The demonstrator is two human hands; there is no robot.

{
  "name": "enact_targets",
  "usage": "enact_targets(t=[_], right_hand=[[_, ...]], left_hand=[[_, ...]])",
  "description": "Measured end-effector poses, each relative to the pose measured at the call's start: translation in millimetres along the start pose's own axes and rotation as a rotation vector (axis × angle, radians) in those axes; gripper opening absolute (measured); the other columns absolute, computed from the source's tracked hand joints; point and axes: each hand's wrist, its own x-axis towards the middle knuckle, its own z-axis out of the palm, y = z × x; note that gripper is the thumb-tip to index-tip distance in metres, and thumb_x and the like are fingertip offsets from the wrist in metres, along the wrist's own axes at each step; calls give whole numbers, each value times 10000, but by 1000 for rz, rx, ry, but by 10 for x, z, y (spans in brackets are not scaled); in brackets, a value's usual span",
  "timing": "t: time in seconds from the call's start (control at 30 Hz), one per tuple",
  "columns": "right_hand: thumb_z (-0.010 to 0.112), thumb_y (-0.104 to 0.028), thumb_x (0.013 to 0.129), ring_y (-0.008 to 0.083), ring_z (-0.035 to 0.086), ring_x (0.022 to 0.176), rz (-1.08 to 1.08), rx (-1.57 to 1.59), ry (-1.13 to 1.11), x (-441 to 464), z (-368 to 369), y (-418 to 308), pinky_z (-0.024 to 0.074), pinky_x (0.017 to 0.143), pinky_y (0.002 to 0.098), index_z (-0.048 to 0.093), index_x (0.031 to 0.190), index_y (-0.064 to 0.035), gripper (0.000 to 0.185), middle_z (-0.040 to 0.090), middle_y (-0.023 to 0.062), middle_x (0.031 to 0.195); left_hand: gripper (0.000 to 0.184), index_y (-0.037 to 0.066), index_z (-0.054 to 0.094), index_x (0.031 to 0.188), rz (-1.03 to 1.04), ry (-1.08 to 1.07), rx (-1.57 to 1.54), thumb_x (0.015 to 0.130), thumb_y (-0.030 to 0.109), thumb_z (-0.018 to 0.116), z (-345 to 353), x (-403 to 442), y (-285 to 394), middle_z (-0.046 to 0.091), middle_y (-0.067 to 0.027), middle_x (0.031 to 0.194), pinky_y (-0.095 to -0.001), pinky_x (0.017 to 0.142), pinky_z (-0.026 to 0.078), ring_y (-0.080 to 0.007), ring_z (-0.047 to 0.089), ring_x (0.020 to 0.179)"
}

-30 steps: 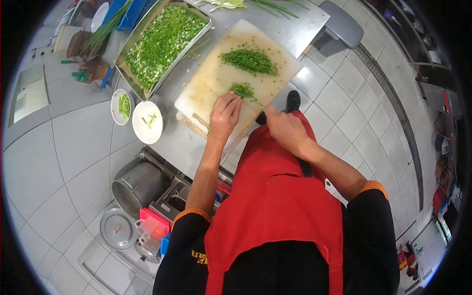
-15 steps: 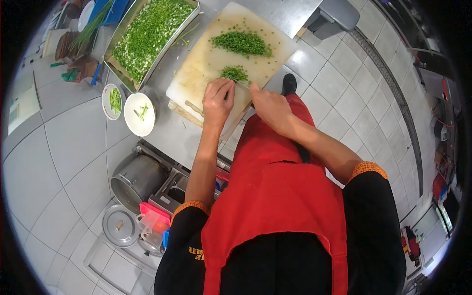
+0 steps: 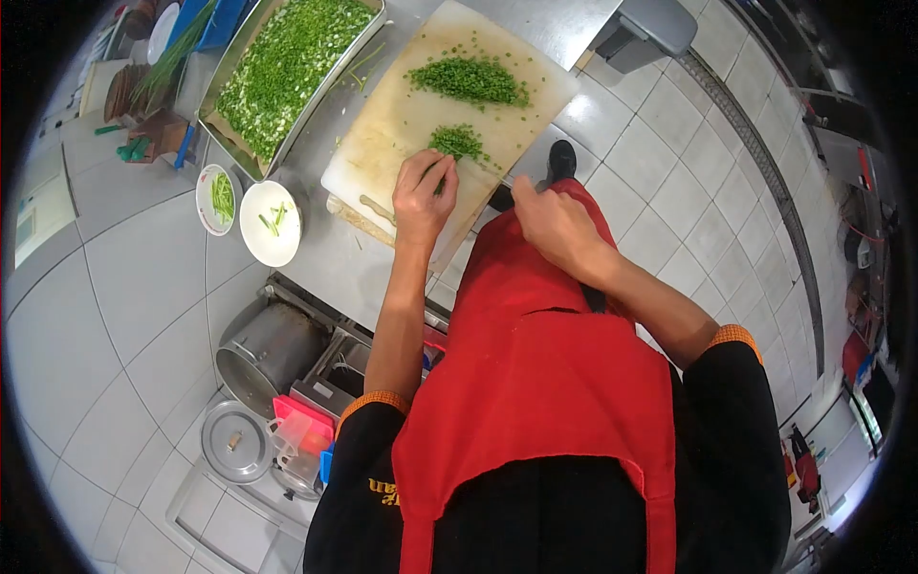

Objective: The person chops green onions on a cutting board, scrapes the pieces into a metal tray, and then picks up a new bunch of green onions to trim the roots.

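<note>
Head view — left hand [image 3: 425,196] and right hand [image 3: 564,230] closed, any contents hidden — a careless left-finger push could scatter chopped greens [image 3: 456,143] just beyond its fingertips.

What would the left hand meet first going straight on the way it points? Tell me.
Most likely the smaller mound of finely chopped green pieces on the pale rectangular cutting board, just beyond the fingertips of the left hand; from above, I can't tell whether they touch.
</note>
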Motion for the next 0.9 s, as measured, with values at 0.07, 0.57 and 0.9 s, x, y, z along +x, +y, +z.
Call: enact_targets(t=[0.07, 0.57, 0.9], right_hand=[[451, -70, 869, 435, 645, 696, -27, 7, 11, 74, 9, -53, 515, 610, 531, 420, 929, -19, 85, 626, 259, 695], [438, -80, 870, 417, 651, 660, 69, -136, -2, -79, 257, 238, 518, 548, 526, 426, 939, -52, 76, 636, 222, 682], [443, -115, 879, 427, 633, 629, 19, -19, 5, -65, 126, 110, 500, 552, 550, 413, 937, -48, 93, 614, 236, 639]], left_hand=[[153, 22, 689, 819, 10, 7, -31, 695, -54, 738, 0, 0, -14, 658, -91, 876, -320, 733, 541, -242, 646, 832], [152, 28, 693, 822, -15, -11, -52, 700, -47, 744, 3, -15, -38, 662, -92, 877, -335, 757, 534, -256, 646, 866], [175, 20, 697, 854, -8, -58, 7, 704, -57, 743, -103, -65, 48, 647, -95, 899, -341, 766, 523, -263, 628, 848]])
